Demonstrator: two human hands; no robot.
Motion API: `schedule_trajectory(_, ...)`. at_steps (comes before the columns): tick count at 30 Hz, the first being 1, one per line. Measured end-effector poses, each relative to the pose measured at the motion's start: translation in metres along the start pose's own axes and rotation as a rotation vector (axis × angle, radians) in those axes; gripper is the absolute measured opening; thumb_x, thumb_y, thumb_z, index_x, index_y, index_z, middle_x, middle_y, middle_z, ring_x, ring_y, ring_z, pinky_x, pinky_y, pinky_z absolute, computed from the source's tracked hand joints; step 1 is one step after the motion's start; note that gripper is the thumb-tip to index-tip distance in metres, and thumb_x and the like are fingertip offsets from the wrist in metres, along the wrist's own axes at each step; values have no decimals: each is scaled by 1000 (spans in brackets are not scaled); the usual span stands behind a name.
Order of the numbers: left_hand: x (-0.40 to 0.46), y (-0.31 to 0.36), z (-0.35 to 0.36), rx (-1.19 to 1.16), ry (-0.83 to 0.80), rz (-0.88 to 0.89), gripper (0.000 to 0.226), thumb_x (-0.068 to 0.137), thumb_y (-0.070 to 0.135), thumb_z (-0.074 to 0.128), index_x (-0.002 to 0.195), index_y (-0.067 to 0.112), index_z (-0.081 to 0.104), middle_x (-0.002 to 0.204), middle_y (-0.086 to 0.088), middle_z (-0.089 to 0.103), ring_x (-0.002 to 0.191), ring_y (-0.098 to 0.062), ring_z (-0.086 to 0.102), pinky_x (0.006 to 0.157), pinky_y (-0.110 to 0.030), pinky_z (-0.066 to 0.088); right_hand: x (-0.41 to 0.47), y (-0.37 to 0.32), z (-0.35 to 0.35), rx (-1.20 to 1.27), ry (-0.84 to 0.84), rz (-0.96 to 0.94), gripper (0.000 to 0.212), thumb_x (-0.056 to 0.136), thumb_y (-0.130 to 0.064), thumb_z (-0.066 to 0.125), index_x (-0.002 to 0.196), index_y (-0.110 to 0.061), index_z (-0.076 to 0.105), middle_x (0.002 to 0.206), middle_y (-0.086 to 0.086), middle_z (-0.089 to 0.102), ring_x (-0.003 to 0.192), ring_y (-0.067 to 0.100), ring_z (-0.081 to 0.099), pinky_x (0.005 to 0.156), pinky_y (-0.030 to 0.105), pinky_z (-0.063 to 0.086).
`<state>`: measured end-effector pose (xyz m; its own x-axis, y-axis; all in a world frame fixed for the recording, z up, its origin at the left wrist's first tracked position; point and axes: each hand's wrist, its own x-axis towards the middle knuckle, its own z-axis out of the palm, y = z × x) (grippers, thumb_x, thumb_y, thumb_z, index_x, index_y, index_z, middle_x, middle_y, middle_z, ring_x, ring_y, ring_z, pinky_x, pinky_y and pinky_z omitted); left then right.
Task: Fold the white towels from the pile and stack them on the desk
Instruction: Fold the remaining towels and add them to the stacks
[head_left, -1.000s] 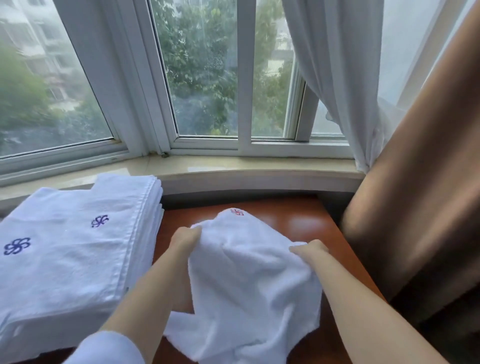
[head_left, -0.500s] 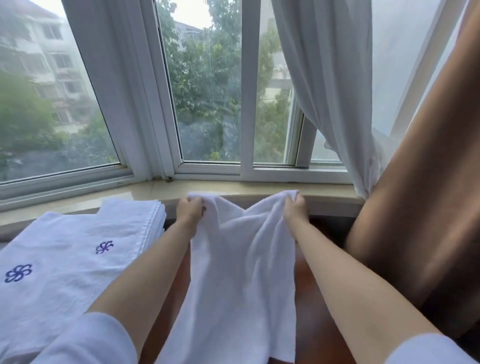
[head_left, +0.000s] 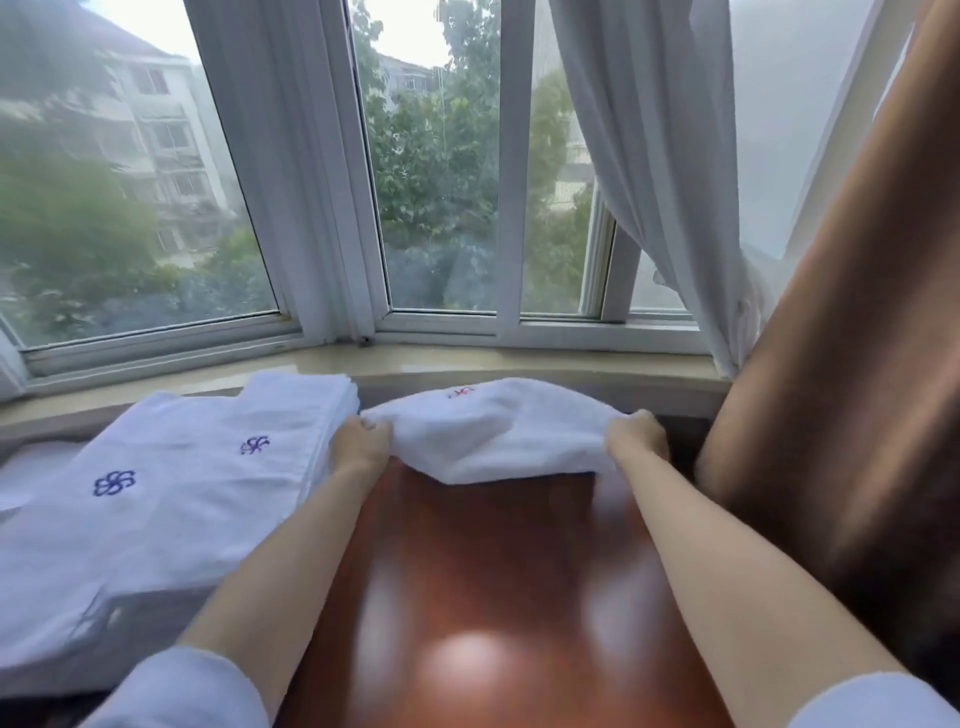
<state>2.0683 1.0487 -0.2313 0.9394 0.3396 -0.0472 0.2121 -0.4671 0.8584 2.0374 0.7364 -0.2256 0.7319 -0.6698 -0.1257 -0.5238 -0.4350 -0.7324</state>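
My left hand (head_left: 360, 441) and right hand (head_left: 638, 435) pinching towel (head_left: 493, 431) ends, now stretched wide at tabletop's (head_left: 467, 571) 12 o'clock edge, folded stack (head_left: 171, 488) at 9 o'clock probably touching, bare wood nearer me.

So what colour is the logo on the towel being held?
Red, on the held towel; the head view shows it, blurred.

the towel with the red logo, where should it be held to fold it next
Keep it by its two ends. The left hand and right hand already pinch opposite ends of the towel, coming from the near side; it sags between them above the desk.
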Motion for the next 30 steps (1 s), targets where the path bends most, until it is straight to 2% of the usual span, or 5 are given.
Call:
schedule_trajectory(8, -119, -132, 26, 688, -776, -685, 51, 93, 32, 58, 129, 3, 37, 73, -8, 49, 51, -13, 48, 39, -19, 36, -59, 140, 38, -757, -759, 147, 44, 96, -13, 48, 138, 1, 43, 141, 18, 45, 125, 30, 48, 89, 19, 48)
schedule_trajectory(12, -129, -152, 35, 631, -676, -623, 69, 89, 55, 56, 132, 3, 40, 99, -11, 56, 65, -18, 58, 51, -24, 44, -67, 157, 47, -820, -793, 237, 52, 99, -33, 45, 143, -6, 37, 143, 10, 43, 128, 28, 46, 107, 37, 39)
schedule_trajectory(16, -119, -155, 32, 662, -514, -401, 36, 79, 21, 70, 109, 3, 60, 117, -13, 62, 103, -27, 62, 76, -30, 52, -66, 165, 51, -783, -568, 56, 30, 93, -15, 46, 120, -8, 54, 119, 8, 57, 105, 27, 57, 78, 28, 45)
schedule_trajectory(21, -98, -155, 42, 534, -477, -603, 78, 80, 11, 72, 143, 1, 27, 136, -17, 47, 121, -31, 53, 97, -36, 48, -62, 163, 44, -997, -799, 160, 46, 92, -12, 43, 137, -3, 41, 131, 12, 51, 104, 27, 52, 83, 31, 42)
schedule_trajectory(30, -48, -163, 52, 441, -173, -579, 44, 99, 16, 38, 139, -2, 40, 141, -20, 43, 129, -34, 43, 103, -37, 37, -34, 138, 76, -287, -568, 184, 52, 98, -41, 43, 135, -5, 44, 119, 11, 55, 95, 26, 52, 79, 30, 40)
